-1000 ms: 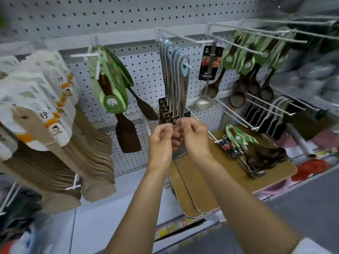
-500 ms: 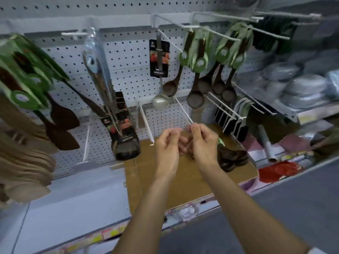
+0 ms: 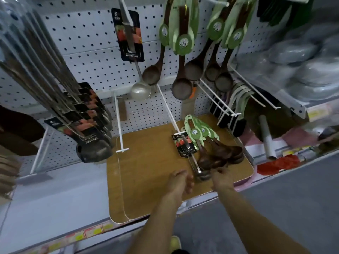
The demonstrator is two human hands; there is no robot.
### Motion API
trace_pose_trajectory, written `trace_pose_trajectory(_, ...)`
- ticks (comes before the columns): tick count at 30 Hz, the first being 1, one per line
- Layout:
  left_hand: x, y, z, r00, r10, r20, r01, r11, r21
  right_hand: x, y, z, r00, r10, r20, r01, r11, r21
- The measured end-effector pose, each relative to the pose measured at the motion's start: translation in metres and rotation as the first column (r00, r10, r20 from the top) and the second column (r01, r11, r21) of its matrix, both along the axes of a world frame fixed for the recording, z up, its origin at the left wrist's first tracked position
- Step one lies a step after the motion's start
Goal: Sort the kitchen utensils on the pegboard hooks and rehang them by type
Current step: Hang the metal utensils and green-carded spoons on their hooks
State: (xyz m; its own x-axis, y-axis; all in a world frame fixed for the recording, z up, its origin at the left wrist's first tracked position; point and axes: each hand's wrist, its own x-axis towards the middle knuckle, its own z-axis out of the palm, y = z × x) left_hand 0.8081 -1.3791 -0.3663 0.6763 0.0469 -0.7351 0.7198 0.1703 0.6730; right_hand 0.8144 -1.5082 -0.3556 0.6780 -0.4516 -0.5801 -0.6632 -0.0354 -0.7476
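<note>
A loose pile lies on the wooden boards point(image 3: 146, 171): dark wooden spoons point(image 3: 220, 154) on green cards and metal ladles point(image 3: 197, 165) on black cards. My left hand point(image 3: 180, 182) hovers just left of the ladle bowls, fingers loosely curled, holding nothing. My right hand point(image 3: 222, 177) reaches the near end of the wooden spoons, its fingertips at their bowls. Above hang several wooden ladles point(image 3: 181, 88) with green cards and one metal ladle point(image 3: 140, 91) with a black card.
Two bare white hooks point(image 3: 119, 125) point(image 3: 168, 110) jut out over the boards. A thick bundle of black-carded utensils point(image 3: 88, 125) hangs at the left. At the right are wire hooks with more carded items point(image 3: 238, 96), stacked grey bowls point(image 3: 302, 70) and a red item point(image 3: 278, 163).
My hands were pressed together at chest height; they have come apart and dropped to the pile on the boards. The view has swung right and down.
</note>
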Motion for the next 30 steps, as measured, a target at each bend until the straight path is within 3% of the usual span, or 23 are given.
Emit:
trace_pose_trajectory(8,0.041,-0.025,-0.076,0.979,-0.091,-0.185,0.103,0.993,0.059,0.039,-0.005,-0.059,0.982,-0.053,-0.183,0.078,0.988,0.130)
trace_pose_trajectory(17,0.045,-0.029,-0.114,0.958,-0.032,-0.285,0.019,0.999,-0.051,0.052,-0.004,-0.095,0.951,0.198,-0.237,-0.166,0.975,0.147)
trace_pose_trajectory(21,0.039,-0.027,-0.143,0.964,0.022,-0.266,-0.025,1.000,-0.010,0.040,-0.001,-0.099,0.895,0.331,-0.299,-0.255,0.930,0.266)
trace_pose_trajectory(24,0.030,-0.024,-0.160,0.963,0.129,-0.238,-0.133,0.991,0.000,0.022,-0.004,-0.087,0.889,0.363,-0.278,-0.294,0.920,0.260)
trace_pose_trajectory(30,0.003,-0.025,-0.123,0.876,0.452,-0.169,-0.463,0.886,-0.028,-0.016,-0.024,-0.033,0.836,0.501,-0.224,-0.444,0.857,0.263)
